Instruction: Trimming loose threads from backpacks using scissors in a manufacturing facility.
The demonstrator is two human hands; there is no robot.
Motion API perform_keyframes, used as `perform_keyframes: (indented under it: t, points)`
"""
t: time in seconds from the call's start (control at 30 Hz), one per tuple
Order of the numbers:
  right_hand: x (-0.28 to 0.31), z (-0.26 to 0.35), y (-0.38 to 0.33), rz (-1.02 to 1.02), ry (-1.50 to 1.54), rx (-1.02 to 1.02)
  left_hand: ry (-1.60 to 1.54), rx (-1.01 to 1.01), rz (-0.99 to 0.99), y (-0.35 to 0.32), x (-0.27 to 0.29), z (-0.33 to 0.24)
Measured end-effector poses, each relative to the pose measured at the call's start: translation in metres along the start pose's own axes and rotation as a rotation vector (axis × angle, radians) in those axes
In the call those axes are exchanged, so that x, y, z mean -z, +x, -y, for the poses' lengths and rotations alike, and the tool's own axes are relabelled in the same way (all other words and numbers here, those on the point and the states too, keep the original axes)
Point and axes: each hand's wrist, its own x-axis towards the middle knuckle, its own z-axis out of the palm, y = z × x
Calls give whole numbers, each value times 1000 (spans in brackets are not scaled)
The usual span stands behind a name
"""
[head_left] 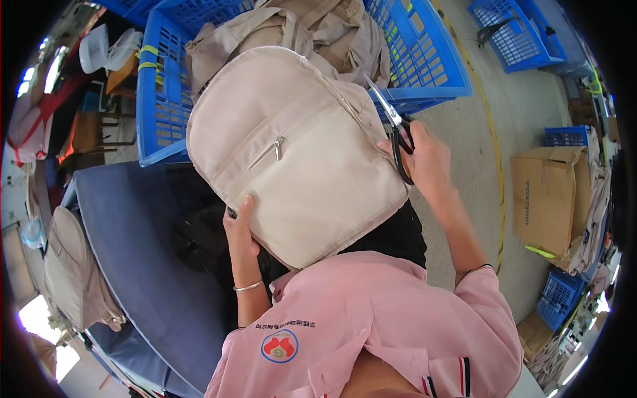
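Note:
A beige backpack [312, 179] with a zipped front pocket lies tilted across my lap, its rounded top pointing away from me. The small metal zipper pull [279, 148] hangs at the pocket's opening. My left hand [241, 229] grips the bag's lower left edge, thumb on the front panel and fingers hidden beneath. In my right hand [424, 159] is a pair of scissors [397, 123] with black handles, blades pointing up and away beside the bag's right edge. The right fingers also lie against that edge; whether they pinch the fabric I cannot tell.
Just beyond the bag stands a blue plastic crate [431, 60] heaped with beige bags [305, 30]. A dark blue padded surface [126, 232] is at my left, with another beige backpack [73, 265] past it. To the right are a cardboard box [547, 199] and another blue crate [514, 40].

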Motion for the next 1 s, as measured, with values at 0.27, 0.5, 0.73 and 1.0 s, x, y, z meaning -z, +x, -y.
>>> perform_keyframes:
  t: [0.27, 0.5, 0.73, 1.0]
  points:
    - [2, 25, 63, 110, -105, 213, -46, 25, 46, -17, -4, 3]
    - [-8, 46, 75, 238, -104, 159, -78, 36, 73, -19, -2, 2]
    - [-22, 49, 65, 236, 61, 53, -12, 36, 57, -51, -10, 13]
    - [-25, 42, 37, 167, 406, -6, 107, -245, 37, -64, 4, -27]
